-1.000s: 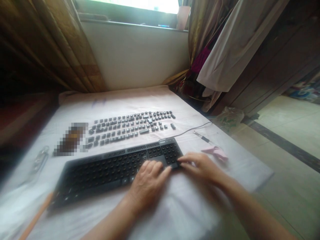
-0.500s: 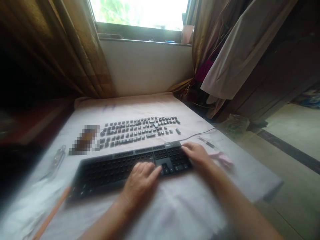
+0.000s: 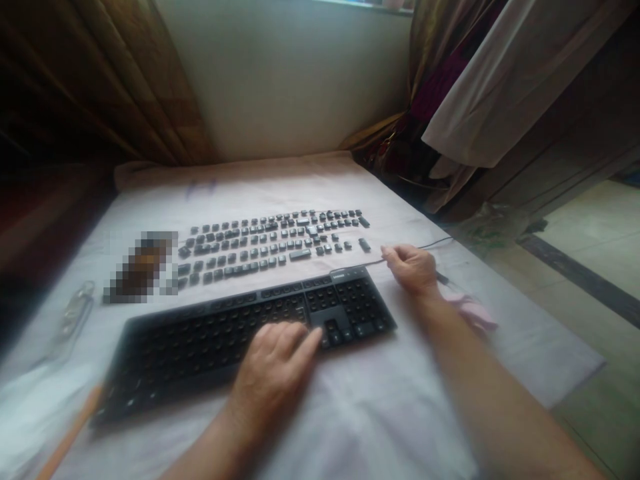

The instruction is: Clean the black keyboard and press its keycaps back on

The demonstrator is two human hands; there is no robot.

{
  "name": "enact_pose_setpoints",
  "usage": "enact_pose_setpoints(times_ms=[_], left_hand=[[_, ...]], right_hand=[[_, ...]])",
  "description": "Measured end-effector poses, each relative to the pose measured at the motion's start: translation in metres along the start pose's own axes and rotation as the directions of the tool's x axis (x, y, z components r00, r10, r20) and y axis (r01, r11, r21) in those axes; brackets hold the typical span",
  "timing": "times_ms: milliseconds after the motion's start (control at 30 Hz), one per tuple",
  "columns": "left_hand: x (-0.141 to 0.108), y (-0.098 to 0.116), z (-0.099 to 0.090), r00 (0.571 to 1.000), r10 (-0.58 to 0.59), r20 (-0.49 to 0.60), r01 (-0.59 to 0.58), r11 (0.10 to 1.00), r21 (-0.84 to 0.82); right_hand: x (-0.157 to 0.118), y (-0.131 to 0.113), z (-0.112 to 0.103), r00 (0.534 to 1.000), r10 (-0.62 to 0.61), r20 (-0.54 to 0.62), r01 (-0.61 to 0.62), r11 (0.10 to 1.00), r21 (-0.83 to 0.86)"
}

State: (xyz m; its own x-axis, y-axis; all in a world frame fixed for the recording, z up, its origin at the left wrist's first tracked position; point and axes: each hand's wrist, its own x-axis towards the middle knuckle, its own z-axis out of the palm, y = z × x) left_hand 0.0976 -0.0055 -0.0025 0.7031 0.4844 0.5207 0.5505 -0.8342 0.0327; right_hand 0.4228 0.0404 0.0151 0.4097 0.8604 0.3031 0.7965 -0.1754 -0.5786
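Note:
A black keyboard (image 3: 195, 340) lies at a slant on the cloth-covered table, with many of its keycaps off. My left hand (image 3: 275, 363) rests on its front edge, fingers over the board and thumb apart. Beyond the keyboard's right back corner, my right hand (image 3: 413, 267) has thumb and fingers pinched on the dark keyboard cable (image 3: 375, 262). Loose black keycaps (image 3: 260, 239) are laid out in rows behind the keyboard. Close to my right forearm lies a pink cloth (image 3: 475, 312), with a small dark-handled tool (image 3: 442, 278) partly hidden by my wrist.
A blurred-out object (image 3: 140, 267) sits left of the keycaps. A clear, shiny item (image 3: 77, 310) and an orange stick (image 3: 70, 433) lie at the left. Curtains (image 3: 170, 100) and a wall (image 3: 290, 80) stand behind; hanging clothes (image 3: 480, 100) are at right. A plastic bag (image 3: 493, 223) is beyond the table.
My right hand has left the keyboard's right back corner and moved right onto the cable. The left hand stays on the front edge. The view has tilted down.

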Motion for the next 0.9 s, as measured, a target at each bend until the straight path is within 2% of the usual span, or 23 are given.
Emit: enact_pose_setpoints(times_ms=[67, 200, 267, 333, 467, 633, 700, 767, 833, 900], left_hand=[[-0.002, -0.003, -0.002, 1.0, 0.006, 0.011, -0.006, 1.0, -0.02], [-0.007, -0.009, -0.004, 1.0, 0.004, 0.025, -0.003, 1.0, -0.03], [-0.011, -0.01, -0.004, 0.998, -0.006, 0.065, 0.009, 0.999, -0.045], [-0.016, -0.01, -0.003, 0.997, -0.018, 0.076, 0.022, 0.998, -0.056], [-0.022, -0.01, 0.004, 1.0, -0.017, 0.019, 0.018, 0.998, -0.063], [-0.013, -0.001, 0.004, 0.998, -0.051, -0.027, 0.047, 0.991, -0.128], [-0.006, 0.002, -0.004, 0.996, -0.053, -0.074, 0.042, 0.988, -0.151], [-0.003, -0.001, -0.018, 0.997, -0.053, -0.049, 0.046, 0.989, -0.14], [-0.009, -0.014, -0.036, 0.993, -0.096, -0.064, 0.089, 0.991, -0.096], [-0.024, -0.037, -0.054, 0.977, -0.195, -0.08, 0.196, 0.981, -0.002]], right_hand=[[-0.002, 0.006, 0.007, 0.996, 0.021, -0.085, -0.023, 0.999, -0.023], [-0.014, 0.007, 0.01, 0.989, 0.015, -0.146, -0.012, 1.0, 0.018], [-0.02, 0.004, 0.008, 0.984, 0.014, -0.175, -0.003, 0.998, 0.062], [-0.025, 0.001, 0.006, 0.984, 0.028, -0.174, -0.013, 0.996, 0.087], [-0.028, 0.0, 0.005, 0.979, 0.074, -0.188, -0.059, 0.994, 0.087], [-0.027, -0.002, 0.004, 0.985, 0.102, -0.14, -0.09, 0.992, 0.094], [-0.026, -0.003, 0.004, 0.987, 0.116, -0.111, -0.106, 0.99, 0.089], [-0.026, -0.003, 0.004, 0.987, 0.127, -0.102, -0.12, 0.99, 0.073], [-0.025, -0.003, 0.006, 0.988, 0.117, -0.101, -0.112, 0.992, 0.051], [-0.024, -0.005, 0.007, 0.99, 0.094, -0.102, -0.091, 0.995, 0.041]])
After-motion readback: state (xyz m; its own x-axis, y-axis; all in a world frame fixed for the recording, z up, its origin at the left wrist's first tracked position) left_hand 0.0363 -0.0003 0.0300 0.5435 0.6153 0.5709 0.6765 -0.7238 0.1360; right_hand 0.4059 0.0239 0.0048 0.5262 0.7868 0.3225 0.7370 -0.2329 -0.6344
